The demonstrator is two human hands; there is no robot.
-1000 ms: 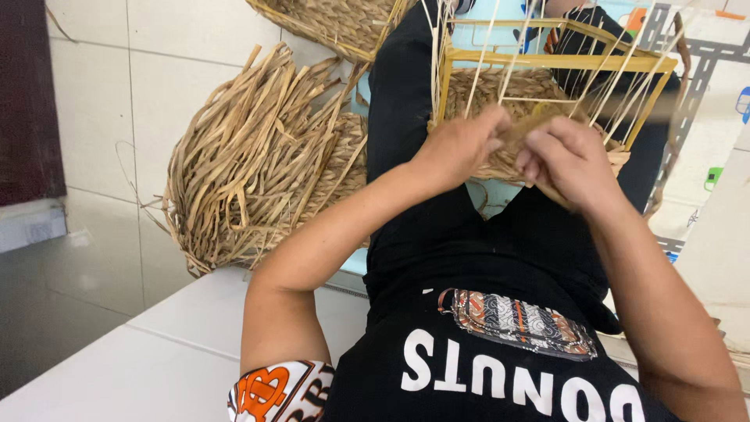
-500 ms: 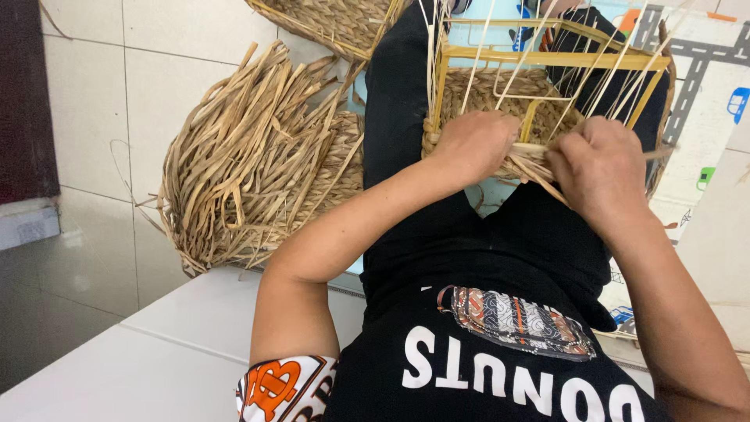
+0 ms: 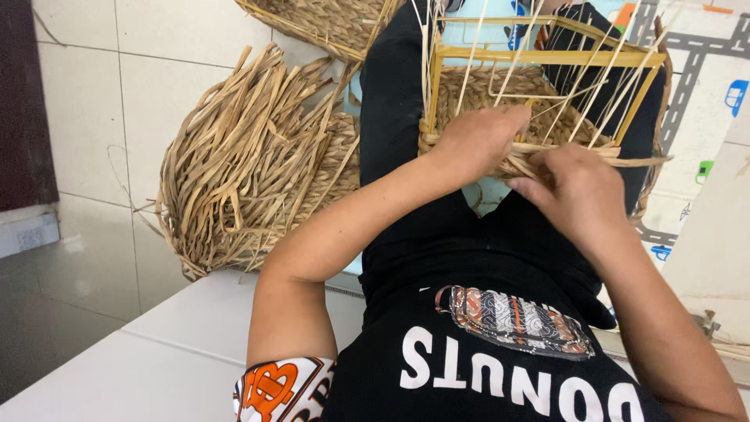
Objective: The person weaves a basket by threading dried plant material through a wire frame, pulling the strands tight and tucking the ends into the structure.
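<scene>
A half-woven basket (image 3: 500, 94) with a yellow frame (image 3: 547, 56) and thin upright reeds rests on my lap between my black-trousered legs. My left hand (image 3: 476, 141) presses on the near woven edge of the basket, fingers curled over the straw. My right hand (image 3: 574, 191) sits just to its right and pinches a flat straw strand (image 3: 633, 162) that runs out to the right along the woven rim.
A large bundle of loose dried straw (image 3: 250, 164) lies on the floor to the left against a white tiled wall (image 3: 101, 101). Another woven piece (image 3: 328, 19) sits at the top. A printed play mat (image 3: 703, 86) lies to the right.
Both hands have dropped slightly and moved along the near rim of the basket. The right hand has pulled the strand lower and rightward.
</scene>
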